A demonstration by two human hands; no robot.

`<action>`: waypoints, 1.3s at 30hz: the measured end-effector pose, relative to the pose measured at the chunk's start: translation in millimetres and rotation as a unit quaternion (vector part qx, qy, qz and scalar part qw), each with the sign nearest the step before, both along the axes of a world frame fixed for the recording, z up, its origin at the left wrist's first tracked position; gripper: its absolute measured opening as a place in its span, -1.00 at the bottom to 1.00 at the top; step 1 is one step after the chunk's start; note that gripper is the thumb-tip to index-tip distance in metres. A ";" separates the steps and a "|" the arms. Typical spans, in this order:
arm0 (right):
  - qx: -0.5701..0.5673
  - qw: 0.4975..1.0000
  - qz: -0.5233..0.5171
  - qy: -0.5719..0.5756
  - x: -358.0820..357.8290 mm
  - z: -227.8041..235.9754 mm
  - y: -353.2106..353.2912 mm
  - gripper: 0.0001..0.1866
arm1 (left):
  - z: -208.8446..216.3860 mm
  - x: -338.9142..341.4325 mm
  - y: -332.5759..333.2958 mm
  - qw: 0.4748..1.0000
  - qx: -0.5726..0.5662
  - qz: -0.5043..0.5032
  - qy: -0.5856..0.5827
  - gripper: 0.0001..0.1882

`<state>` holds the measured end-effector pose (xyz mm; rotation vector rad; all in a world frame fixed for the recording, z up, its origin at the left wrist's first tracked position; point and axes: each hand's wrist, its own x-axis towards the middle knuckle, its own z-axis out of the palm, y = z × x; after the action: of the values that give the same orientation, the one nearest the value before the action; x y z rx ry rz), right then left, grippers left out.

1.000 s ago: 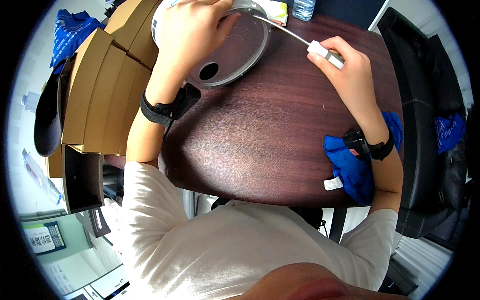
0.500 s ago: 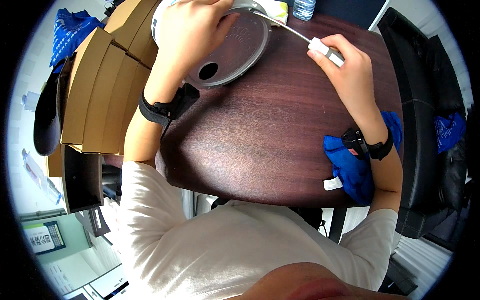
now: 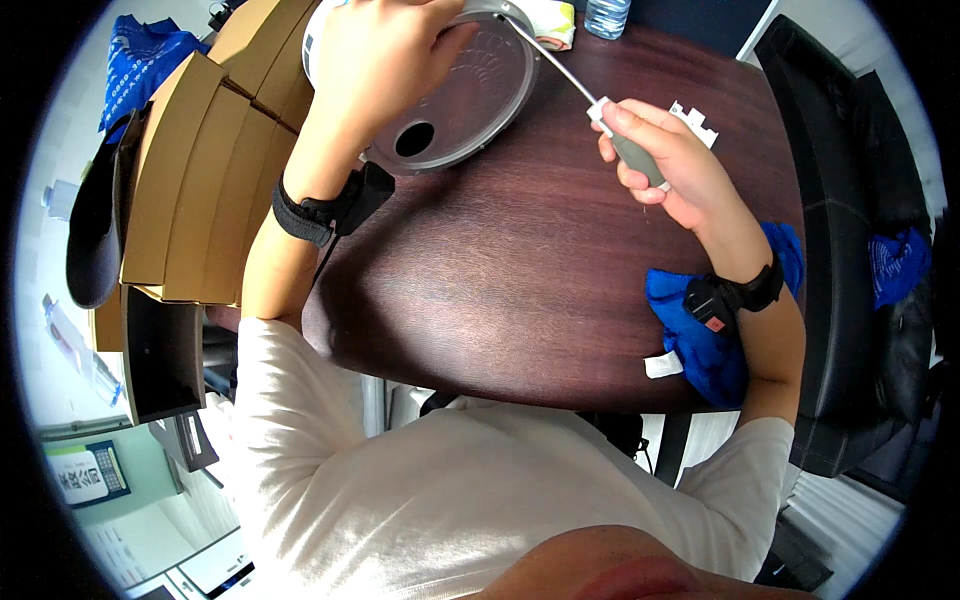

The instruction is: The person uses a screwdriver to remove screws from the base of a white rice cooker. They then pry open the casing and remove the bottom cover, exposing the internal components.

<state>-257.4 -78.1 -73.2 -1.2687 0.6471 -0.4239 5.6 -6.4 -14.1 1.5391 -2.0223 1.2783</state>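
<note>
My right hand (image 3: 660,150) is wrapped round the grey and white handle of a screwdriver (image 3: 633,150). Its thin metal shaft slants up to the left, and the tip meets the rim of a round grey thing (image 3: 470,105) with a white outer side and a dark oval hole in its flat face. My left hand (image 3: 395,55) grips this round thing from above, thumb over its face; the other fingers are partly cut off by the top edge. Just behind my right hand a notched white piece (image 3: 697,124) lies on the table.
Brown cardboard boxes (image 3: 190,190) are stacked left of the dark wooden table (image 3: 480,290). A blue cloth (image 3: 715,355) lies under my right forearm. At the far edge stand a clear water bottle (image 3: 606,18) and a patterned packet (image 3: 553,25). A black sofa (image 3: 840,240) borders the right side.
My right hand has shifted its hold from a fingertip grip to a fuller grasp of the screwdriver handle, moving slightly down and left. The shaft slants more steeply. My left hand stays nearly still.
</note>
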 end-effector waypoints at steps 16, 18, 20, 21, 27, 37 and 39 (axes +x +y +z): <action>-0.652 0.736 -0.176 0.043 -12.6 4.3 -17.0 -0.74 | 0.6 -3.2 2.0 0.999 -0.003 -0.026 0.029 -0.68; -0.661 0.728 -0.174 0.049 -10.9 4.0 -15.4 -0.73 | 0.6 -3.2 1.4 0.999 0.001 -0.025 0.034 -0.68; -0.661 0.729 -0.169 0.055 -9.7 2.4 -14.7 -0.73 | 0.7 -5.8 3.1 0.998 0.012 -0.015 0.053 -0.67; -0.666 0.724 -0.173 0.051 -9.8 1.4 -15.2 -0.73 | 0.5 -6.3 3.6 0.999 0.011 -0.010 0.047 -0.67; -0.676 0.713 -0.181 0.045 -10.6 3.5 -15.2 -0.73 | 0.2 -3.2 3.3 0.999 0.006 -0.019 0.042 -0.67; -0.700 0.687 -0.190 0.043 -8.6 -0.2 -19.3 -0.73 | 1.2 -1.3 2.5 1.000 0.005 -0.015 0.019 -0.65; -0.678 0.712 -0.181 0.035 -7.2 -5.3 -20.3 -0.73 | 1.0 0.7 1.4 1.000 0.005 -0.021 0.011 -0.65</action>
<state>-264.6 -98.5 -78.5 -2.5722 0.6235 -1.3400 6.3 -5.0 -13.2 1.5014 -2.0389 1.2314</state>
